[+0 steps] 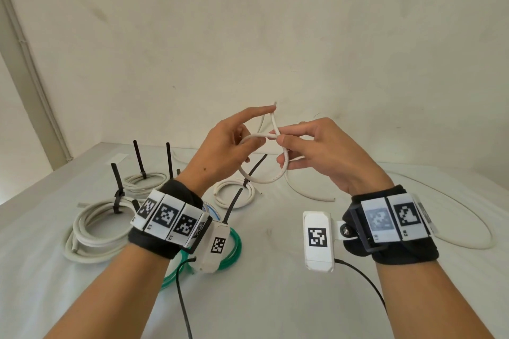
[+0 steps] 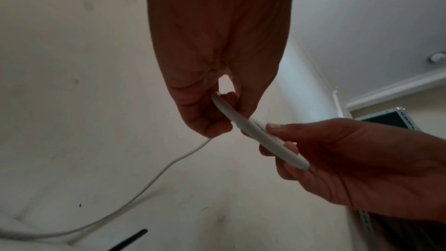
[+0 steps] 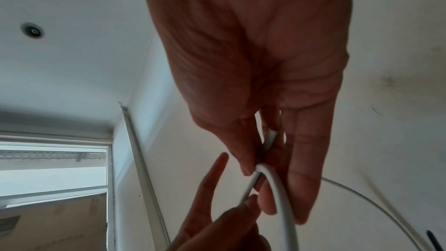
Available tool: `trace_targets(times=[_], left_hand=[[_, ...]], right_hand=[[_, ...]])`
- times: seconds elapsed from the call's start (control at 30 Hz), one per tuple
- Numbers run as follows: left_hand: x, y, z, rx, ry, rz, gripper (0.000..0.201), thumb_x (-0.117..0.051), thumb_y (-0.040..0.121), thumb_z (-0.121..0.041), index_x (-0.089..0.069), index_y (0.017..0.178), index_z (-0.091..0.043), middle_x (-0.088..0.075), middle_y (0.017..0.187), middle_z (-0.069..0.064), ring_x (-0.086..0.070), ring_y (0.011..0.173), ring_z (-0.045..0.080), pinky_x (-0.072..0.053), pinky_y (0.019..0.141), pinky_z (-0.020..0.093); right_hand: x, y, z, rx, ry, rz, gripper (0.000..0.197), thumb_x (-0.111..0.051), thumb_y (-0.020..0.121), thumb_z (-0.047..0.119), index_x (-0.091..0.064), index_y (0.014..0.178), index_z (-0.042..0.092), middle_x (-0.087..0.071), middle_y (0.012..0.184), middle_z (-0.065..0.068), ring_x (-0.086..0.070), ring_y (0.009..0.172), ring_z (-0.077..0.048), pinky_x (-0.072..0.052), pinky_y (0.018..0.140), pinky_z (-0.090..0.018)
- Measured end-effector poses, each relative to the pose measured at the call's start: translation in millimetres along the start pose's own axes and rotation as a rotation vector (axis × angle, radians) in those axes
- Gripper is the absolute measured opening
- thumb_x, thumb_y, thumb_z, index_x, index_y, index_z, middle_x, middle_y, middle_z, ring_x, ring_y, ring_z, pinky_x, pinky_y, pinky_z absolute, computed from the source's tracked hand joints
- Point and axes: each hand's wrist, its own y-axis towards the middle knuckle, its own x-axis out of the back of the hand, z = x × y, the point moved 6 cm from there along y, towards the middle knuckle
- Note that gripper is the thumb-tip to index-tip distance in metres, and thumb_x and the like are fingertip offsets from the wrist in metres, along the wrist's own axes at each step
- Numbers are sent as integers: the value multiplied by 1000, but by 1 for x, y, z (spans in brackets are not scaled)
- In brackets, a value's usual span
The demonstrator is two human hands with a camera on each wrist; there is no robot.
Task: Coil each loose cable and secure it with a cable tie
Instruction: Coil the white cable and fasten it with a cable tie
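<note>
I hold a white cable (image 1: pixel 271 177) above the table, bent into one round loop. My left hand (image 1: pixel 261 129) pinches the loop's left side, with its index finger stretched up against the cable's free end. My right hand (image 1: pixel 282 140) pinches the spot where the strands cross. In the left wrist view, the left hand (image 2: pixel 217 106) and right hand (image 2: pixel 277 136) grip the cable (image 2: pixel 255 135) close together. The right wrist view shows my right hand (image 3: pixel 260 161) on the cable (image 3: pixel 282 207), which curves down past the fingers (image 3: pixel 217 188) of the left hand. A tail (image 1: pixel 308 192) trails down to the table.
Tied white coils (image 1: pixel 93 228) (image 1: pixel 143 181) (image 1: pixel 234 195) with upright black cable ties lie at the left and centre of the table. A green coil (image 1: pixel 234 250) sits under my left wrist. A long loose white cable (image 1: pixel 468 228) arcs at the right. A wall stands close behind.
</note>
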Motion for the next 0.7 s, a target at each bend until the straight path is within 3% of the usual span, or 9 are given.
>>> trace_targets(times=[0.07, 0.13, 0.23, 0.33, 0.43, 0.53, 0.6, 0.7], left_hand=[[2, 1, 3, -13, 65, -23, 47, -72, 95, -23, -62, 133, -49, -54, 72, 14, -53, 67, 23, -51, 72, 38], [6, 1, 3, -26, 139, -59, 45, -78, 90, -29, -64, 128, -48, -55, 76, 1, -55, 72, 12, -50, 75, 32], [14, 1, -2, -51, 201, -120, 40, -83, 85, -33, -64, 119, -42, -57, 94, -4, -60, 88, 13, -55, 82, 34], [18, 2, -2, -53, 221, -180, 33, -84, 84, -31, -64, 111, -33, -56, 112, -4, -60, 105, 9, -54, 90, 29], [18, 3, 3, -33, 148, -241, 18, -80, 89, -27, -69, 103, -23, -63, 111, -7, -64, 106, 9, -55, 94, 39], [18, 3, 5, -21, 112, -253, 6, -73, 95, -23, -72, 97, -18, -68, 101, -5, -67, 99, 12, -55, 91, 45], [15, 3, 3, -31, 134, -197, 5, -68, 99, -23, -71, 96, -20, -65, 96, -2, -65, 98, 16, -55, 89, 44], [7, 2, -1, -58, 185, -87, 12, -57, 101, -28, -65, 93, -24, -58, 95, 0, -60, 96, 21, -53, 90, 41]], right_hand=[[4, -1, 4, 49, -47, -23, 22, -66, 100, 14, -75, 119, 6, -73, 99, -8, -77, 80, -21, -64, 80, -33], [6, 1, 6, 94, -100, -47, 21, -67, 100, 13, -76, 117, 7, -68, 100, -3, -76, 78, -20, -64, 81, -36], [5, 2, 13, 180, -185, -91, 19, -68, 99, 14, -78, 115, 11, -67, 97, 5, -76, 77, -17, -62, 85, -37], [2, 0, 24, 288, -257, -130, 19, -70, 97, 12, -79, 114, 12, -68, 96, 8, -75, 79, -8, -57, 80, -22], [0, -2, 32, 365, -306, -162, 18, -72, 94, 14, -81, 109, 20, -71, 94, 9, -73, 83, -5, -50, 76, -16], [-1, -2, 30, 357, -273, -172, 20, -73, 94, 15, -82, 109, 24, -74, 90, 8, -69, 82, -8, -50, 76, -26], [-1, -2, 25, 314, -147, -141, 20, -72, 96, 12, -81, 112, 20, -75, 94, 5, -75, 87, -13, -59, 87, -42], [-1, -2, 18, 236, 90, -65, 22, -67, 99, 7, -78, 117, 12, -73, 104, -3, -76, 91, -20, -60, 95, -44]])
